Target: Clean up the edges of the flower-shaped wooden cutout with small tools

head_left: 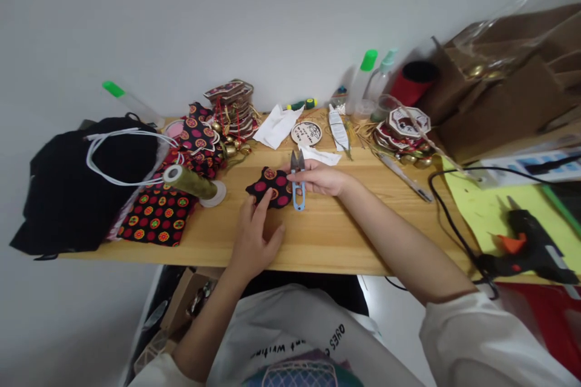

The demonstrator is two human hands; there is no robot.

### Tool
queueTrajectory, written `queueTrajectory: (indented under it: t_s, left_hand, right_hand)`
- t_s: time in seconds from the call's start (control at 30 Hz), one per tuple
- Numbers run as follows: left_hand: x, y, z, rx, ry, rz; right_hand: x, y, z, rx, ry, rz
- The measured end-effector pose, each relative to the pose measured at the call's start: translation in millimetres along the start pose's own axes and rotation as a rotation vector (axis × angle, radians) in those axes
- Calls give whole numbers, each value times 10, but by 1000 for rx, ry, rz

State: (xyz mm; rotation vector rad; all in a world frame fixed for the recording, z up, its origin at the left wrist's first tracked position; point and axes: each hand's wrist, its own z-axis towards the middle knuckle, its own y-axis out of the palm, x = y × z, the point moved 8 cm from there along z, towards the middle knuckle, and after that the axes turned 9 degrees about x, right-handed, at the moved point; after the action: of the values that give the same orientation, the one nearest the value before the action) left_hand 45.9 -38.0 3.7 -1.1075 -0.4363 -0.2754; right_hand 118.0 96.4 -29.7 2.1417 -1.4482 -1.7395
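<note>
the person wore a white top whose sleeves were pushed up, leaving both forearms bare. the right sleeve [494,338] bunched in loose folds near the elbow; the left sleeve [157,373] showed only as a small white edge at the bottom of the view. across the chest ran dark printed lettering [299,341], seen upside down, above a teal and purple graphic with a net-like pattern [302,373]. both hands were bare, without rings, watch or gloves.

The right hand [320,180] covers part of the blue snips [298,184]; the glue gun [531,249] runs off the right edge.
</note>
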Motion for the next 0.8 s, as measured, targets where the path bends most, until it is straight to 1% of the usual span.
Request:
queueTrajectory:
  t_s: [0.07, 0.13, 0.2, 0.27, 0.33, 0.4, 0.47, 0.53, 0.63, 0.73, 0.8]
  left_hand:
    - [54, -73, -20, 71, 69, 21]
    - [176, -144, -43, 151, 204, 45]
    - [311, -162, -75, 181, 346, 81]
    - [398, -119, -93, 141, 432, 129]
    - [441, -52, -98, 65, 468, 162]
    - [464, -12, -98, 16, 483, 171]
    - [467, -13, -88, 17, 471, 166]
    - [434, -40, -64, 56, 423, 161]
    - [282, -81, 1, 111, 258, 124]
    - [64, -56, 60, 87, 55, -16]
    - [-26, -25, 80, 61, -19, -102]
  right_hand:
    - [-1, 14, 1, -26, 5, 3]
    - [2, 32, 2, -50, 13, -7]
    - [3, 28, 4, -35, 21, -4]
    - [10, 10, 0, 5, 39, 9]
    - [24, 14, -17, 15, 64, -6]
    - [26, 30, -36, 0, 67, -35]
    - [18, 38, -47, -17, 54, -50]
    - [9, 35, -46, -23, 40, -43]
    - [3, 24, -36, -24, 30, -38]
    - [8, 19, -28, -22, 37, -45]
    - [6, 18, -25, -16, 38, -32]
